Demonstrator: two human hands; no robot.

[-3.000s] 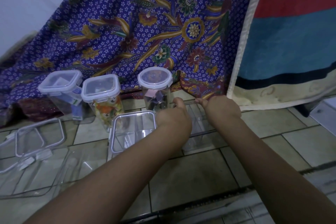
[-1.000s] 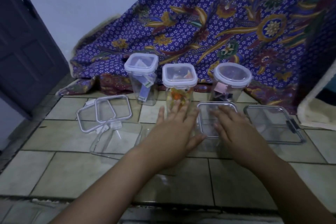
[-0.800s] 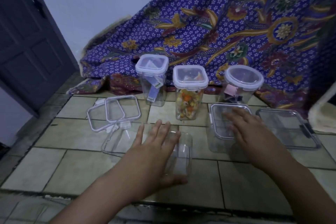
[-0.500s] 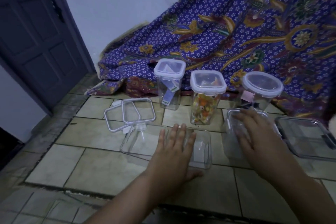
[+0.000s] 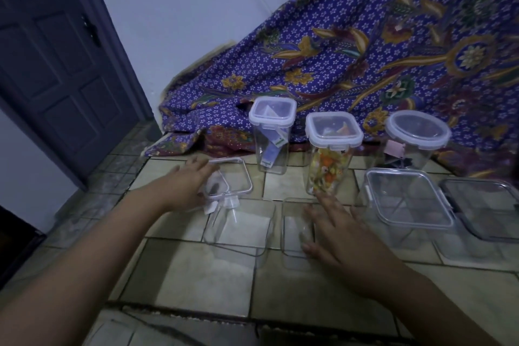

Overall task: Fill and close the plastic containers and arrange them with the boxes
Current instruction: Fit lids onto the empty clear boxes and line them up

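Three closed tall containers stand at the cloth: a square one with paper packets [image 5: 271, 132], a square one with colourful contents [image 5: 332, 154] and a round one [image 5: 417, 135]. Two empty clear containers lie on the tiles, a larger one [image 5: 241, 229] and a smaller one [image 5: 293, 236]. Loose square lids [image 5: 234, 180] lie behind them. My left hand [image 5: 186, 187] rests with spread fingers on the left lid. My right hand [image 5: 339, 236] lies flat and open over the smaller empty container.
Two closed flat boxes sit at the right, one clear-lidded [image 5: 407, 205] and one dark-rimmed [image 5: 488, 211]. A patterned purple cloth [image 5: 365, 50] hangs behind. A dark door [image 5: 56, 50] stands at the left. A floor step edge [image 5: 196, 314] runs in front.
My left hand has left the empty container and moved left onto the loose lids. My right hand has shifted from the clear-lidded box onto the smaller empty container. The view turned left.
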